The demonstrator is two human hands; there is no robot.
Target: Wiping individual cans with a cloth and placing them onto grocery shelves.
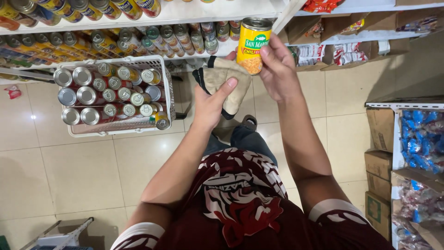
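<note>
**Can upright in the right hand, cloth bunched in the left, both held before the shelves**

The room is a shop aisle with a pale glossy tiled floor (69, 176) far below. White shelving (222, 11) runs across the top of the view, its tiers packed with rows of tins, and brown cardboard cartons (381, 129) of blue packets stand at the right edge. A white plastic basket (159, 62), filled with silver-topped tins lying in rows, sits on the floor to the left, well apart from both hands.

Neither hand rests on any surface; both are raised in the air just short of the shelf edge. The right hand (277, 71) has its fingers closed round the side of a yellow-and-green cylindrical metal can (252, 46), whose long axis stands nearly upright, lid towards the shelf above. The left hand (210, 104) grips a beige, dark-edged padded cloth (226, 81), thumb pressed over its folds. The cloth lies just left of and below the can, touching or all but touching its lower side. The right hand alone holds the can.
</note>
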